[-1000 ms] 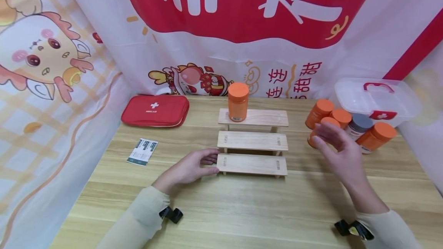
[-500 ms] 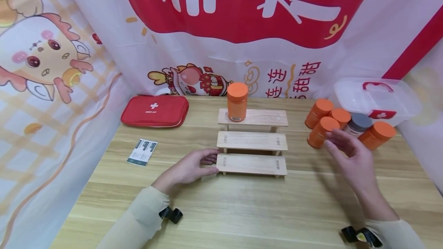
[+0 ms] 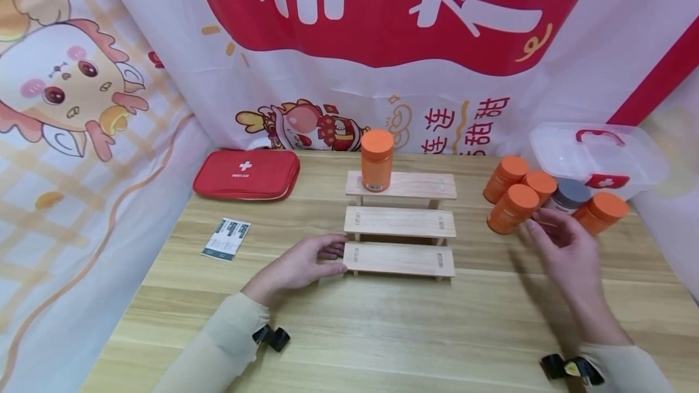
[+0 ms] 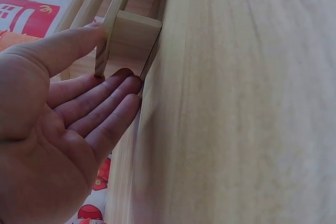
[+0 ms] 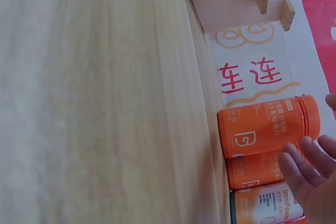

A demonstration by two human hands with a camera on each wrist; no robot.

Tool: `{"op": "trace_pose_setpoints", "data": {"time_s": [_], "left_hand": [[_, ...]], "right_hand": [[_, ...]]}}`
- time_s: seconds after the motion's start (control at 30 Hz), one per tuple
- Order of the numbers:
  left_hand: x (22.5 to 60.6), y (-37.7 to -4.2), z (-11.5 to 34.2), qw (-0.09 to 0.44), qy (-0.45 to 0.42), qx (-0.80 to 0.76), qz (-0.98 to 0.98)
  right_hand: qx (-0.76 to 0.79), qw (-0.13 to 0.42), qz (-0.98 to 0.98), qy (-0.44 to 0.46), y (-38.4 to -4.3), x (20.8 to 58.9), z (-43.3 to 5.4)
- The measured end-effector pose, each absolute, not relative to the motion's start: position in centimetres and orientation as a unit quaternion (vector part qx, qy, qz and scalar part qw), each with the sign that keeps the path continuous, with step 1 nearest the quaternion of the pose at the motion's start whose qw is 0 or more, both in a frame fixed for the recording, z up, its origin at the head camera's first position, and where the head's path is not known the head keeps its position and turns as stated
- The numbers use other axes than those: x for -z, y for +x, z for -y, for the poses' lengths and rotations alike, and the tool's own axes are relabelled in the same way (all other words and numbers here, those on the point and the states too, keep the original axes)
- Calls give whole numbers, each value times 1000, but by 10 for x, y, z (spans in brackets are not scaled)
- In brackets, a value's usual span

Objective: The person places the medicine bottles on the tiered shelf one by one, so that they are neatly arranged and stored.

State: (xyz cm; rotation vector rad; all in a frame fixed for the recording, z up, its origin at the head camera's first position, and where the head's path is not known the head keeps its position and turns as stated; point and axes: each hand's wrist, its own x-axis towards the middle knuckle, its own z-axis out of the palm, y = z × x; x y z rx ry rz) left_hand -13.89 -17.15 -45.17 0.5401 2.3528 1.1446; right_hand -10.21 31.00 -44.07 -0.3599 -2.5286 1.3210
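My left hand [image 3: 306,262] touches the left end of the lowest step of a three-tier wooden stand [image 3: 401,259], its thumb at the front corner. In the left wrist view, the left hand [image 4: 68,108] has nearly straight fingers against the step end [image 4: 104,53]. One orange pill bottle [image 3: 377,162] stands upright on the top tier. My right hand [image 3: 570,259] is beside the front orange bottle [image 3: 512,210] of a cluster at the right. In the right wrist view, the right hand [image 5: 315,177] shows loose fingers near an orange bottle's cap [image 5: 311,116]; contact there is unclear.
Behind the front bottle stand more orange bottles [image 3: 506,178] and a grey-capped one [image 3: 568,196]. A clear first-aid box [image 3: 568,150] is at the back right. At the left lie a red first-aid pouch [image 3: 246,174] and a printed card [image 3: 226,238].
My right hand has moved right from in front of the front orange bottle to its right side, uncovering it. My left hand stays at the stand, and the bottles have not visibly moved.
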Motion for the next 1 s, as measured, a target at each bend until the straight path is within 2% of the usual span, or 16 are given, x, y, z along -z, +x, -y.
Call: {"op": "trace_pose_setpoints", "data": {"time_s": [0.2,0.37,1.0], "left_hand": [[450,-139,171,234,202,-422,-852],[450,-139,172,233,206,-425,-850],[452,-138,173,233,209,-437,-843]], "right_hand": [[-465,74,868,-159,-113,441,-312],[-464,54,867,-174,-122,441,-308],[-452,58,868,-197,-138,445,-300]]}}
